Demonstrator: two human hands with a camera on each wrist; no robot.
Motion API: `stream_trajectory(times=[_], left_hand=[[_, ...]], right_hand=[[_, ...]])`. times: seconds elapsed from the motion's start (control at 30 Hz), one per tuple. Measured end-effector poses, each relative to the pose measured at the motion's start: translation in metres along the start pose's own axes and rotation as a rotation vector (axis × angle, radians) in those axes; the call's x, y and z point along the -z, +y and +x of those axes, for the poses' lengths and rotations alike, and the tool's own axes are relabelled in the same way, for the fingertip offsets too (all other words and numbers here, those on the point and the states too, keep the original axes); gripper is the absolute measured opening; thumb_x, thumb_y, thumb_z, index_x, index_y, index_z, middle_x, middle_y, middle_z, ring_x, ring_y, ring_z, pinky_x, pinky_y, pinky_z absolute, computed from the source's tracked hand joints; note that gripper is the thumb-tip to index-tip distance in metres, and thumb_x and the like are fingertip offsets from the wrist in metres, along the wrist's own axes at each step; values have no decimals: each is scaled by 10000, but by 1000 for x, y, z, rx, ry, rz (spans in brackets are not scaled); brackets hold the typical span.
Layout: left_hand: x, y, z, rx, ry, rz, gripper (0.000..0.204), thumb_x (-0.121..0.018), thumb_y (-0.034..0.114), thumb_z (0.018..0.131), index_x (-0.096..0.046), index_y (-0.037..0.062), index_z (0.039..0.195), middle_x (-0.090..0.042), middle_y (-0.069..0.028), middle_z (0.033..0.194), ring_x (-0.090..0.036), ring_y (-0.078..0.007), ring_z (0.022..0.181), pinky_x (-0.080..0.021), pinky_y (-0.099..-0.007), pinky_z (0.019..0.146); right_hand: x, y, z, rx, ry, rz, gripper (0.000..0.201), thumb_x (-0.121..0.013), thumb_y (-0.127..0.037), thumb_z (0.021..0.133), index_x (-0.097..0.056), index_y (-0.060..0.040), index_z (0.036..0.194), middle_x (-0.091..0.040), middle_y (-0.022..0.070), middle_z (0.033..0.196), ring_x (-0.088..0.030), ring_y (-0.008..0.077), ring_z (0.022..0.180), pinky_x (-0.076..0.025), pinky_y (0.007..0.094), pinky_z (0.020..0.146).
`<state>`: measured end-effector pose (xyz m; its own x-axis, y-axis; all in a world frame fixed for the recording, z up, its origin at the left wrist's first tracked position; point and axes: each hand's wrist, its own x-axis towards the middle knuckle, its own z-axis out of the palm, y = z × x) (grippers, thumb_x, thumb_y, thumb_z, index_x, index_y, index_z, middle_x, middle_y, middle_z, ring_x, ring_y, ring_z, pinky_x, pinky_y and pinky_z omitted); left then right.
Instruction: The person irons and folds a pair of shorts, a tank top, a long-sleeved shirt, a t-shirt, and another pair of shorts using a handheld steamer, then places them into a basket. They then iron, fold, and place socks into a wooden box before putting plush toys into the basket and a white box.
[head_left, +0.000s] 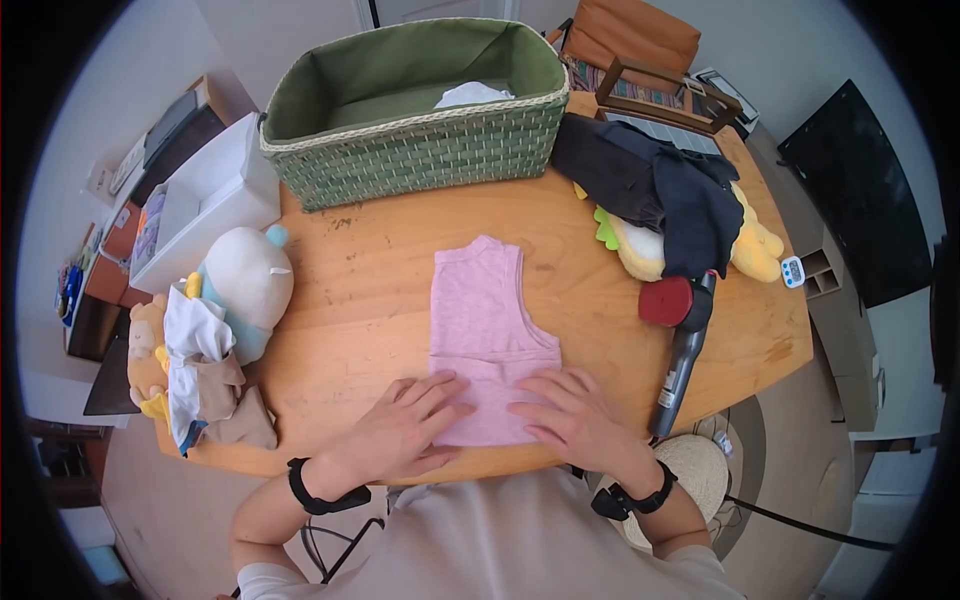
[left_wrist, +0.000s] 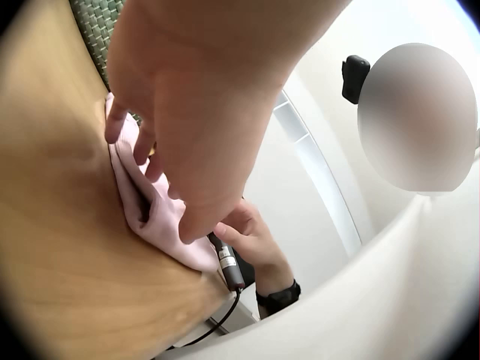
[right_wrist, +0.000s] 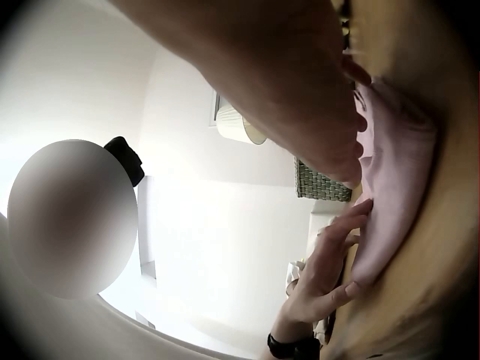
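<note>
A pink sleeveless garment (head_left: pixel 485 310) lies on the wooden table in front of the person, its lower part folded over with a crease across it. The left hand (head_left: pixel 405 425) rests on its lower left edge, fingers spread and slightly bent. On the lower right edge rests the right hand (head_left: pixel 575 415), fingertips touching the cloth. In the left wrist view the left hand (left_wrist: pixel 161 142) is over the pink cloth (left_wrist: pixel 139 206), which bulges in a loose fold. The right wrist view shows the right hand (right_wrist: pixel 322 120) touching the cloth (right_wrist: pixel 397 157).
A green woven basket (head_left: pixel 430 150) with white cloth inside stands at the back. At left are a white box (head_left: pixel 215 205), plush toys (head_left: pixel 250 285) and small clothes (head_left: pixel 205 365). At right lie dark clothes (head_left: pixel 660 180) over yellow plush, and a grey device with a red head (head_left: pixel 680 350).
</note>
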<state>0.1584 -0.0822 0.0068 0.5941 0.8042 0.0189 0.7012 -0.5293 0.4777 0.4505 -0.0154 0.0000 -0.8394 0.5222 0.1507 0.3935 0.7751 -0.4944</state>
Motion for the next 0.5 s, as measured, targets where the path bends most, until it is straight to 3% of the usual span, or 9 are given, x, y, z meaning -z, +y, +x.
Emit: stream_trajectory(times=[0.03,0.1,0.2,0.33,0.4,0.5], left_hand=[[-1,0,1,-1,-1,-1,544,-793,314,823,-587,95,1276,-502,-147,1455,-457,-310,1367,-384,-485,1077],[-2,-2,2,31,-25,82,602,-800,357,809,-580,100,1307,-455,-151,1522,-418,-314,1421,-376,-495,1094],[-1,-1,2,33,-44,148,579,-798,324,802,-587,101,1293,-459,-138,1523,-420,-303,1422,-378,-495,1096],[1,0,0,35,-64,214,530,-790,281,788,-606,99,1251,-469,-133,1521,-429,-292,1422,-385,-494,1091],[-2,-3,-1,18,-48,203,422,-772,241,780,-622,97,1147,-506,-121,1498,-447,-294,1416,-396,-487,1081],[-4,-6,-3,-9,-22,225,330,-753,223,789,-613,93,1058,-556,-108,1457,-482,-290,1394,-405,-475,1072]], right_hand=[[-2,-3,0,-1,0,0,478,-745,-188,859,-608,-64,1300,-596,100,1323,-545,283,1265,-389,491,1067],[-5,-7,0,-252,-59,-115,495,-736,-223,872,-618,-68,1326,-515,105,1471,-437,284,1410,-287,563,1153],[-2,-6,-1,-363,-45,-183,526,-732,-260,877,-600,-60,1347,-463,116,1526,-400,292,1447,-246,618,1164],[5,-6,-3,-369,-45,-243,612,-748,-309,861,-563,-54,1386,-440,119,1544,-376,295,1463,-208,640,1180],[18,-13,-3,-271,-186,-124,684,-786,-319,823,-546,-66,1412,-388,120,1583,-325,296,1496,-158,651,1203],[8,-13,-13,-255,-224,15,710,-818,-293,788,-550,-78,1410,-364,112,1598,-285,295,1517,-131,665,1209]])
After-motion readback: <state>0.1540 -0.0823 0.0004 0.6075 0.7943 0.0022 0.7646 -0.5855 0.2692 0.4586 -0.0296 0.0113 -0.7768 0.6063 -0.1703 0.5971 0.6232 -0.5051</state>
